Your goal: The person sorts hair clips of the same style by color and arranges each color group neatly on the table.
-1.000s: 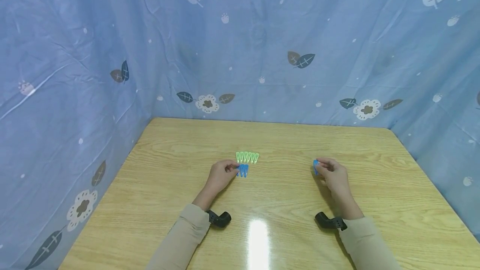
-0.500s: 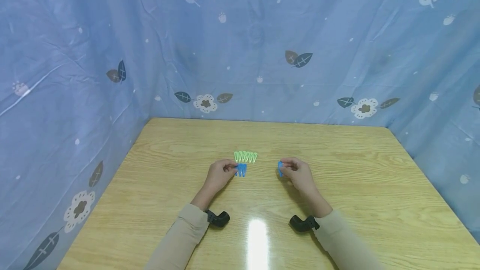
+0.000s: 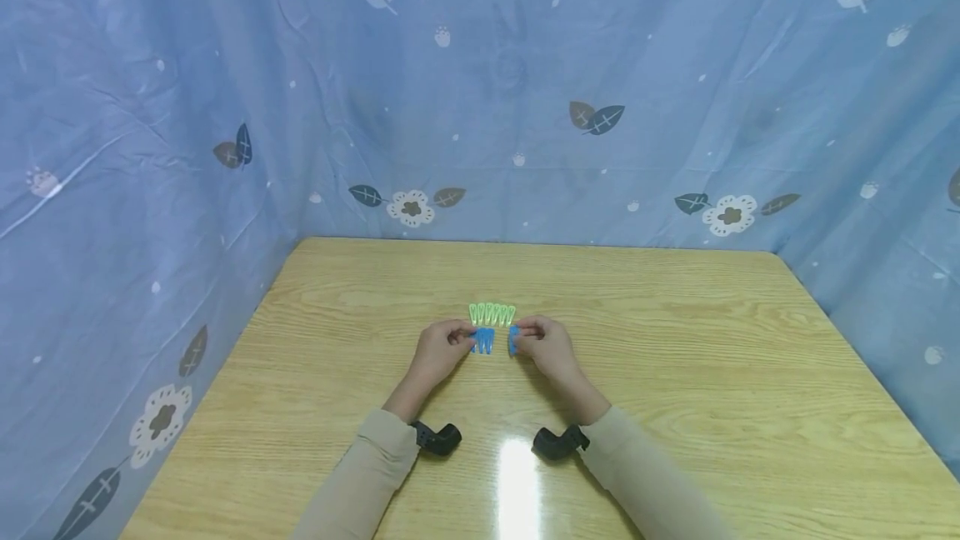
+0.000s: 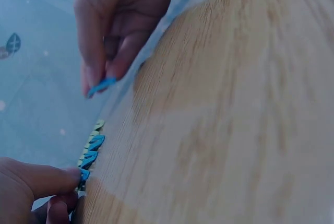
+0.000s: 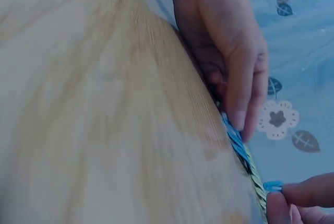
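Observation:
Several green snap hair clips [image 3: 492,313] lie side by side in a row on the table. Just in front of them is a short row of blue snap hair clips [image 3: 485,341]. My left hand [image 3: 441,347] holds the leftmost blue clip [image 4: 84,175] between thumb and finger at the row's end; its fingertips partly cover that clip. Pinched in my right hand [image 3: 547,348] is another blue hair clip [image 4: 102,85], a short gap to the right of the blue row. The left wrist view has it raised off the table.
The wood-grain table [image 3: 675,340] stretches around both hands, with a bright light reflection near its front. A blue patterned curtain [image 3: 517,90] hangs behind and at both sides. Each wrist wears a black camera mount [image 3: 438,438].
My right hand has travelled left across the table with its blue hair clip, close to the blue row. My left hand has stayed at the row's left end.

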The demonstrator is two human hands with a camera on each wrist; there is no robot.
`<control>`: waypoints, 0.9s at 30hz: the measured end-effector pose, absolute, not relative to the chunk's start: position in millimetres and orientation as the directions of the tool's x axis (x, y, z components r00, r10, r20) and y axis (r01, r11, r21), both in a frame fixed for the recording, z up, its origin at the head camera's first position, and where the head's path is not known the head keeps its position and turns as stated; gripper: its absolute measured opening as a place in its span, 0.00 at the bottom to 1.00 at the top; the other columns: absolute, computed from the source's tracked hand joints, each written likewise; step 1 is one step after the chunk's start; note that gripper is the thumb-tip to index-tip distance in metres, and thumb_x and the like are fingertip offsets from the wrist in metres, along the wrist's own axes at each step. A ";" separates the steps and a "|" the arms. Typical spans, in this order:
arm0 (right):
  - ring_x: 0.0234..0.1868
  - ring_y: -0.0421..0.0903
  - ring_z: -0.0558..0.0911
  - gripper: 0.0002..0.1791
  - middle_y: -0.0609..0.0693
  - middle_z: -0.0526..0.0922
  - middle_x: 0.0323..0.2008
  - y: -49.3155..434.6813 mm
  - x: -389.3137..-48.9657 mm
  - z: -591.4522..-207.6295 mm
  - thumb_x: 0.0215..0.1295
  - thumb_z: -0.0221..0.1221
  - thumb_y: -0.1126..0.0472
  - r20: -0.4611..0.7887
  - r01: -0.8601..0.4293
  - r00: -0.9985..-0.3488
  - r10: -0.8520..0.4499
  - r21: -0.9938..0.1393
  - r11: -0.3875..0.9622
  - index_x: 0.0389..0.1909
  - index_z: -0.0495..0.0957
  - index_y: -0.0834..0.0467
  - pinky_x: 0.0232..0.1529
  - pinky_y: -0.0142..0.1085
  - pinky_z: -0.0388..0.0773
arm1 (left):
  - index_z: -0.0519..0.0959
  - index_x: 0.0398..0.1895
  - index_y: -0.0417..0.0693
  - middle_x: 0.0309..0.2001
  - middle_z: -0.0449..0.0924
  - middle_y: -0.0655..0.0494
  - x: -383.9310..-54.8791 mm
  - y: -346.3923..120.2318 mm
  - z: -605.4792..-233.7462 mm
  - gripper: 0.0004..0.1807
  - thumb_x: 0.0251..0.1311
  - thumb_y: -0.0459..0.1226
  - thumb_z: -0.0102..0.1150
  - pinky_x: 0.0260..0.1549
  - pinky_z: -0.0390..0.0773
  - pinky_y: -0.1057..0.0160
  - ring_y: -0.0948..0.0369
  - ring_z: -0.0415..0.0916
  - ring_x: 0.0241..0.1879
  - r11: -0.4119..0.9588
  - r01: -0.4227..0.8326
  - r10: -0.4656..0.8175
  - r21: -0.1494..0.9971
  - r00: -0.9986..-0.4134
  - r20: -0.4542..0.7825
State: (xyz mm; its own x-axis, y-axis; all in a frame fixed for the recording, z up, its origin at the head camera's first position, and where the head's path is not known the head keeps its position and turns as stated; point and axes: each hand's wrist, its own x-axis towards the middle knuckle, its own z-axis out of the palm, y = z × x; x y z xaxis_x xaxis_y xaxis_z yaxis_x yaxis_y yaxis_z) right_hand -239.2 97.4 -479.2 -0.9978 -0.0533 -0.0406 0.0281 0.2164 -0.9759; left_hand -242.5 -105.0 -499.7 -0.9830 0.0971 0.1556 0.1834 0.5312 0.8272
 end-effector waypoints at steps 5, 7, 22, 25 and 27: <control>0.31 0.44 0.78 0.12 0.58 0.79 0.34 85.1 -241.5 -481.3 0.58 0.60 0.74 -0.041 0.036 -0.999 -0.014 -0.974 0.224 0.44 0.78 0.71 0.34 0.33 0.81 | 0.85 0.41 0.44 0.26 0.76 0.59 -243.0 -103.8 -501.6 0.08 0.58 0.33 0.65 0.26 0.73 0.67 0.64 0.70 0.26 0.534 0.194 0.100 0.823 -0.981 0.166; 0.30 0.44 0.78 0.11 0.57 0.79 0.33 81.9 -243.8 -484.1 0.57 0.60 0.74 -0.034 0.033 -0.999 0.000 -0.970 0.239 0.42 0.79 0.70 0.32 0.32 0.81 | 0.85 0.41 0.44 0.26 0.76 0.59 -243.0 -103.8 -501.3 0.08 0.58 0.33 0.65 0.26 0.72 0.68 0.64 0.70 0.26 0.533 0.189 0.097 0.825 -0.982 0.163; 0.27 0.43 0.76 0.12 0.53 0.79 0.27 67.6 -247.7 -473.7 0.50 0.61 0.75 0.053 -0.060 -0.998 -0.029 -0.848 0.527 0.38 0.80 0.70 0.26 0.30 0.74 | 0.85 0.40 0.44 0.25 0.76 0.59 -243.7 -105.1 -499.1 0.08 0.57 0.33 0.65 0.25 0.71 0.69 0.64 0.70 0.25 0.531 0.198 0.103 0.824 -0.980 0.169; 0.26 0.43 0.76 0.11 0.52 0.79 0.26 65.9 -247.1 -471.9 0.51 0.61 0.75 0.053 -0.062 -0.998 -0.032 -0.840 0.539 0.37 0.80 0.69 0.25 0.31 0.74 | 0.85 0.40 0.42 0.24 0.76 0.59 -243.9 -105.7 -499.1 0.08 0.57 0.33 0.65 0.24 0.71 0.69 0.65 0.69 0.24 0.528 0.207 0.110 0.823 -0.978 0.175; 0.25 0.43 0.75 0.10 0.52 0.78 0.26 65.2 -246.5 -471.1 0.51 0.60 0.75 0.055 -0.067 -0.998 -0.038 -0.832 0.550 0.36 0.80 0.69 0.25 0.30 0.73 | 0.85 0.40 0.42 0.24 0.76 0.59 -243.9 -106.1 -499.3 0.08 0.57 0.33 0.65 0.23 0.70 0.69 0.65 0.69 0.23 0.525 0.212 0.115 0.824 -0.977 0.179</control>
